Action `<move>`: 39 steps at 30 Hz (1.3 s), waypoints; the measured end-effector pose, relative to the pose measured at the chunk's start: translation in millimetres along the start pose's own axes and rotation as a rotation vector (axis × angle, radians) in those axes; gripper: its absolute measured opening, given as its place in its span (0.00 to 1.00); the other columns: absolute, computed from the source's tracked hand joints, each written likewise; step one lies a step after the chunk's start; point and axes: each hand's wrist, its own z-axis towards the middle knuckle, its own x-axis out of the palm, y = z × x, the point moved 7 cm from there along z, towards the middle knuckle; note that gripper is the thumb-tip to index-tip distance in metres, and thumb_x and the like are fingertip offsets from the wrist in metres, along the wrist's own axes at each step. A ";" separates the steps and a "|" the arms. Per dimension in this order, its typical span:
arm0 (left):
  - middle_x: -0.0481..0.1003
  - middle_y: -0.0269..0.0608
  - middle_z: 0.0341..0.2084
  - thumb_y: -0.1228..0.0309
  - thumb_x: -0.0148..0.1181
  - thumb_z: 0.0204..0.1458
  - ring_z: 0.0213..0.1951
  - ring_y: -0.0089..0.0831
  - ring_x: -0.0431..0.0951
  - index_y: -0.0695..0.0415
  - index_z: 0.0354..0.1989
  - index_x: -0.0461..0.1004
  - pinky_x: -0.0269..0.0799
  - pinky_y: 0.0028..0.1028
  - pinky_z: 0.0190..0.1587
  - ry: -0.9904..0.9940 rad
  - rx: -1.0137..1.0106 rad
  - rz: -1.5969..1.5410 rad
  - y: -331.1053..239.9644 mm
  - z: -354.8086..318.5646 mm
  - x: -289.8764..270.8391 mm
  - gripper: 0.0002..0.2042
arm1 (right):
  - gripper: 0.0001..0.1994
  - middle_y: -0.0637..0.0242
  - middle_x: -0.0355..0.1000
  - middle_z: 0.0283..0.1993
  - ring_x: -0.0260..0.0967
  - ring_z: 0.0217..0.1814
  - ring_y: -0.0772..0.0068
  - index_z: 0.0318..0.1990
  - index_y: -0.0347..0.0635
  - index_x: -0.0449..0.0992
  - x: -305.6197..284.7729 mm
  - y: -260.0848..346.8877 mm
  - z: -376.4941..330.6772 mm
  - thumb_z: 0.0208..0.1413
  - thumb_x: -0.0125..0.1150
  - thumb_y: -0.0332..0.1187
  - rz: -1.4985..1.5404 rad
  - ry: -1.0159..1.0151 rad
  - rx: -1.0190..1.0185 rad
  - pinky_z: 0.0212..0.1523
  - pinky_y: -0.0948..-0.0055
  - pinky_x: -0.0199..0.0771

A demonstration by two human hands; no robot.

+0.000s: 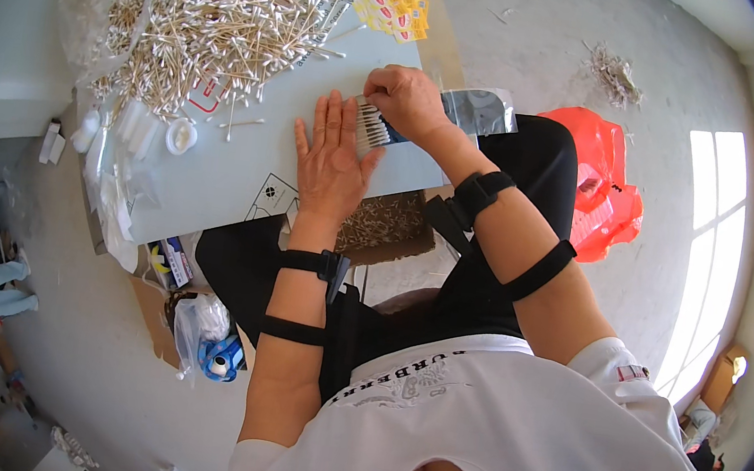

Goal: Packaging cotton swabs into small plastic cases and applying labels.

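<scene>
A row of white-tipped cotton swabs (373,127) lies side by side on the pale table board (244,161), between my two hands. My left hand (333,163) rests flat just left of the row, its fingers stretched out and its thumb near the lower swabs. Over the row's upper right side, my right hand (406,104) is closed with fingers curled and pinched; what lies between its fingertips is hidden. A clear and dark plastic bag (484,112) extends from under my right hand past the board's right edge.
A big heap of loose cotton swabs (225,15) covers the far left. Yellow-and-white labels (393,4) lie at the far edge. White containers (139,128) and a small round tub (181,135) stand at left. Below the board is a cardboard box (388,227); a red plastic bag (594,178) is at right.
</scene>
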 end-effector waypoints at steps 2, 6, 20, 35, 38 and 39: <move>0.50 0.48 0.70 0.50 0.50 0.59 0.72 0.44 0.46 0.59 0.69 0.51 0.36 0.53 0.70 -0.024 -0.004 -0.019 1.6 -0.3 -0.2 0.35 | 0.05 0.60 0.75 0.31 0.74 0.32 0.61 0.31 0.41 0.79 6.7 -3.5 9.1 0.45 0.63 0.29 -0.113 0.142 0.118 0.35 0.68 0.73; 0.51 0.48 0.70 0.50 0.50 0.59 0.71 0.44 0.47 0.59 0.69 0.51 0.36 0.53 0.70 -0.038 -0.003 -0.024 2.5 -0.5 -0.2 0.35 | 0.05 0.61 0.75 0.28 0.74 0.30 0.62 0.32 0.38 0.79 -0.3 -11.3 6.8 0.46 0.62 0.27 0.102 0.127 0.084 0.33 0.68 0.73; 0.46 0.55 0.70 0.63 0.47 0.63 0.72 0.46 0.45 0.63 0.71 0.44 0.39 0.40 0.71 -0.395 -0.208 -0.922 24.1 -7.3 -10.0 0.32 | 0.16 0.59 0.64 0.62 0.61 0.64 0.68 0.53 0.31 0.71 13.8 6.8 -46.7 0.56 0.50 0.17 0.798 -0.334 0.104 0.64 0.72 0.61; 0.51 0.52 0.69 0.62 0.46 0.65 0.70 0.40 0.49 0.64 0.69 0.48 0.40 0.39 0.71 -0.504 -0.240 -1.424 46.9 12.7 -6.9 0.29 | 0.23 0.58 0.65 0.61 0.68 0.61 0.63 0.51 0.33 0.72 13.2 1.3 -44.6 0.47 0.48 0.09 0.547 -0.368 0.112 0.61 0.71 0.69; 0.54 0.51 0.67 0.60 0.45 0.65 0.69 0.40 0.53 0.64 0.68 0.51 0.43 0.39 0.71 -0.402 -0.189 -1.369 43.4 25.3 -4.7 0.28 | 0.23 0.58 0.66 0.61 0.68 0.61 0.63 0.51 0.33 0.72 12.1 5.4 -40.1 0.46 0.49 0.09 0.454 -0.359 0.085 0.60 0.71 0.70; 0.54 0.51 0.67 0.60 0.45 0.65 0.69 0.40 0.53 0.64 0.68 0.51 0.43 0.39 0.71 -0.402 -0.190 -1.367 43.1 23.8 -4.1 0.28 | 0.23 0.58 0.66 0.60 0.68 0.61 0.63 0.51 0.33 0.72 12.8 8.5 -38.6 0.46 0.50 0.09 0.382 -0.336 0.066 0.59 0.70 0.70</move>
